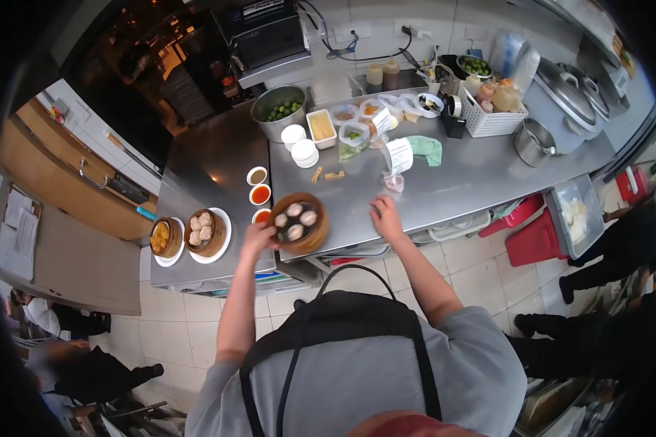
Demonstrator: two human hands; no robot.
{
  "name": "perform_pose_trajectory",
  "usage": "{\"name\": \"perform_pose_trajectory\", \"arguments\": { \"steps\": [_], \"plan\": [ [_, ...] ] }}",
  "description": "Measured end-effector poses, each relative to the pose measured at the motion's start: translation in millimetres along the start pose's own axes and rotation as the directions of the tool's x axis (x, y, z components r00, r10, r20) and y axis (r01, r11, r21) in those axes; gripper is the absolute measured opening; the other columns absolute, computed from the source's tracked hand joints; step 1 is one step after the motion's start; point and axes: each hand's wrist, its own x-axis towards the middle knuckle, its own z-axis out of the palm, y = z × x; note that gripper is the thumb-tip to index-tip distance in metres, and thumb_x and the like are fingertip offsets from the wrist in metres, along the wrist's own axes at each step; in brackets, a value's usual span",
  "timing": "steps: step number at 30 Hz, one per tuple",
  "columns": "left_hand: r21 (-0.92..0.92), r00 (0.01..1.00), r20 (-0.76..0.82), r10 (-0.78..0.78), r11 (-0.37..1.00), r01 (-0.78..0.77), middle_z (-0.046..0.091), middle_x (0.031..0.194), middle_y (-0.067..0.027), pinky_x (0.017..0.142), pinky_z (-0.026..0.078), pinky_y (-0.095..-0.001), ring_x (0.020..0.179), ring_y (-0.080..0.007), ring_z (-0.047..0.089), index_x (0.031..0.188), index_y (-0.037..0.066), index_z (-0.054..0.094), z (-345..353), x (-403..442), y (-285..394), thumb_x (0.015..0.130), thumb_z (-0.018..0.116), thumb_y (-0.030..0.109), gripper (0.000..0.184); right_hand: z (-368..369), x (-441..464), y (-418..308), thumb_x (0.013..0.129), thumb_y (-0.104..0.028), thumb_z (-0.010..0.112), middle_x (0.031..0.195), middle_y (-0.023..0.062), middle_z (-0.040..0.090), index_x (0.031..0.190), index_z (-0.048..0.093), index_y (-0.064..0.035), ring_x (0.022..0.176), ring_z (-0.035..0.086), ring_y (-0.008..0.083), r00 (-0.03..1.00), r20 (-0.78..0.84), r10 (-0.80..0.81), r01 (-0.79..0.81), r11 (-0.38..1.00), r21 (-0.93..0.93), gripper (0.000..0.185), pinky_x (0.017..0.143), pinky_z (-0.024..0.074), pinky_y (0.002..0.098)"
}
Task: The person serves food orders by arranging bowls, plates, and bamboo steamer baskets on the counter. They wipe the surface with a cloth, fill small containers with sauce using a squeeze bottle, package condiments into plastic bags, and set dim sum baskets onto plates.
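My left hand [259, 238] grips the left rim of a round bamboo steamer basket [318, 237] at the counter's front edge. Several pale dumplings [294, 232] sit inside it on a dark base. Just behind my left hand are small cups of red sauce [259, 194] and a cup of brown powder or sauce [256, 175]. My right hand [385, 217] is at the front edge of the counter, fingers apart and holding nothing. A small tied plastic bag [393, 182] and a printed paper slip [399, 156] lie beyond it.
Two more steamer baskets with dumplings [200, 229] stand on white plates [224, 246] at left. Behind are a pot of green limes [281, 108], stacked white lids [305, 153], clothespins [334, 175], a green cloth [424, 149] and a white bottle basket [492, 122]. Other people stand at both sides.
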Motion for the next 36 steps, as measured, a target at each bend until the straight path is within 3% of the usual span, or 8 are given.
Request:
{"name": "perform_pose_trajectory", "arguments": {
  "steps": [13, 20, 24, 26, 28, 30, 33, 36],
  "plan": [
    [0.471, 0.982, -0.070, 0.175, 0.874, -0.122, 0.058, 0.057, -0.0045, 0.051, 0.043, -0.0258, 0.053, -0.0110, 0.054, 0.062, 0.002, 0.062, -5.6, -6.6, -27.0, 0.066, 0.058, 0.007, 0.008, -101.3, -110.2, 29.8, 0.074, -0.007, 0.058, 0.078, 0.0112, 0.059, 0.085, 0.061, -0.0036, 0.069, 0.058, 0.0203, 0.913, -0.038, 0.405, -0.386, 0.892, 0.236, 0.012, 0.063, 0.0458, 0.0281],
    [0.548, 0.899, -0.150, -0.413, 0.722, 0.423, 0.060, 0.056, -0.0072, 0.044, 0.046, -0.0279, 0.048, -0.0166, 0.058, 0.075, 0.002, 0.059, -51.6, -100.5, -129.7, 0.079, 0.050, 0.048, 0.048, -110.2, -173.5, 101.5, 0.075, -0.011, 0.058, 0.074, 0.0117, 0.061, 0.085, 0.062, -0.0051, 0.066, 0.059, 0.0218, 0.757, -0.114, 0.643, -0.642, 0.765, 0.055, 0.012, 0.062, 0.0459, 0.0296],
    [0.921, 0.763, -0.117, -0.636, 0.219, 0.323, 0.000, 0.140, -0.0170, 0.102, 0.009, -0.0478, 0.128, -0.0361, 0.004, 0.135, 0.012, 0.008, -117.7, -143.5, -159.4, 0.064, 0.047, 0.071, 0.100, -90.2, -177.5, 118.6, 0.072, -0.020, 0.062, 0.075, 0.0122, 0.063, 0.085, 0.062, -0.0060, 0.070, 0.061, 0.0212, 0.660, 0.137, 0.739, -0.730, 0.673, -0.117, 0.019, 0.067, 0.0466, 0.0315],
    [-0.062, 0.848, -0.106, -0.519, 0.855, 0.515, -0.006, 0.141, -0.0123, 0.098, 0.009, -0.0562, 0.127, -0.0375, 0.007, 0.136, 0.019, 0.002, -173.5, -162.9, -179.2, 0.065, 0.049, 0.069, 0.099, -78.6, -172.0, 113.1, 0.072, -0.021, 0.062, 0.076, 0.0129, 0.062, 0.088, 0.061, -0.0065, 0.072, 0.061, 0.0239, 0.626, 0.341, 0.701, -0.649, 0.711, -0.270, 0.022, 0.068, 0.0468, 0.0319],
    [-0.447, 0.756, -0.384, -0.530, 0.823, 0.350, 0.002, 0.141, -0.0096, 0.095, 0.011, -0.0596, 0.127, -0.0371, 0.007, 0.136, 0.019, 0.011, -192.8, -184.3, -172.2, 0.067, 0.052, 0.064, 0.092, -61.4, -161.6, 114.1, 0.071, -0.026, 0.062, 0.081, 0.0132, 0.062, 0.092, 0.060, -0.0087, 0.077, 0.060, 0.0263, 0.612, 0.458, 0.645, -0.585, 0.759, -0.286, 0.027, 0.069, 0.0468, 0.0343],
    [-0.395, 0.428, -0.522, -0.738, 0.654, 0.646, 0.007, 0.141, -0.0080, 0.095, 0.013, -0.0588, 0.127, -0.0351, 0.010, 0.134, 0.016, 0.020, -267.1, -201.9, -244.6, 0.074, 0.052, 0.054, 0.077, -46.2, -141.6, 100.6, 0.072, -0.027, 0.061, 0.083, 0.0146, 0.061, 0.093, 0.060, -0.0075, 0.078, 0.059, 0.0270, 0.630, 0.554, 0.544, -0.451, 0.837, -0.309, 0.029, 0.071, 0.0465, 0.0339],
    [-0.823, 0.204, -0.551, -0.809, 0.567, 0.026, 0.021, 0.136, -0.0060, 0.095, 0.011, -0.0599, 0.125, -0.0319, 0.019, 0.130, 0.019, 0.029, -285.3, -270.0, -278.2, 0.084, 0.039, 0.031, 0.048, -29.1, -110.8, 81.3, 0.072, -0.029, 0.061, 0.084, 0.0148, 0.062, 0.094, 0.060, -0.0064, 0.078, 0.059, 0.0251, 0.647, 0.665, 0.373, -0.363, 0.918, -0.161, 0.031, 0.070, 0.0464, 0.0330],
    [-0.824, 0.177, -0.566, -0.805, 0.552, -0.127, 0.019, 0.137, -0.0036, 0.096, 0.008, -0.0583, 0.126, -0.0301, 0.014, 0.132, 0.021, 0.022, -289.3, -330.3, -277.0, 0.081, 0.030, 0.041, 0.056, -26.0, -67.0, 37.2, 0.077, -0.026, 0.059, 0.085, 0.0088, 0.061, 0.093, 0.059, -0.0032, 0.073, 0.057, 0.0162, 0.499, 0.854, 0.149, -0.520, 0.840, 0.157, 0.027, 0.068, 0.0456, 0.0270]
  ]
}}
